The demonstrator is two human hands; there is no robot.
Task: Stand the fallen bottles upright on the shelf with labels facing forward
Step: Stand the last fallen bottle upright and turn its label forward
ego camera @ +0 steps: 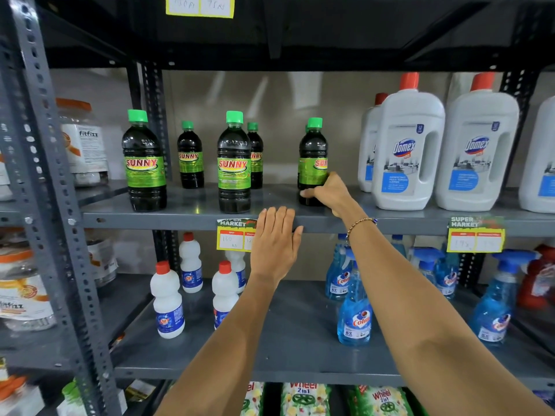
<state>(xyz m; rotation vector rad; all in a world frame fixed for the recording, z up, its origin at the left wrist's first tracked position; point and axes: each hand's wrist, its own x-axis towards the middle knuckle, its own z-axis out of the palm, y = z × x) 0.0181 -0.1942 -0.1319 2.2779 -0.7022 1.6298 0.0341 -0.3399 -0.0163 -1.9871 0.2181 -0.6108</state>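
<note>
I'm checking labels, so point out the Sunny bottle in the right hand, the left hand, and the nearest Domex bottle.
Sunny bottle (312,145): head view, dark shoulder above the label.
Left hand (274,244): head view, back of the hand.
Domex bottle (404,148): head view, the logo.

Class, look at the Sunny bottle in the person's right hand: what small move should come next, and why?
Probably a slight twist. The right hand grips the rightmost Sunny bottle, already upright, but its label is turned right, the name cut off, unlike the front middle Sunny bottle.

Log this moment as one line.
right hand: gripping Sunny bottle | bottle: upright, label turned right | left hand: flat on shelf edge
</note>
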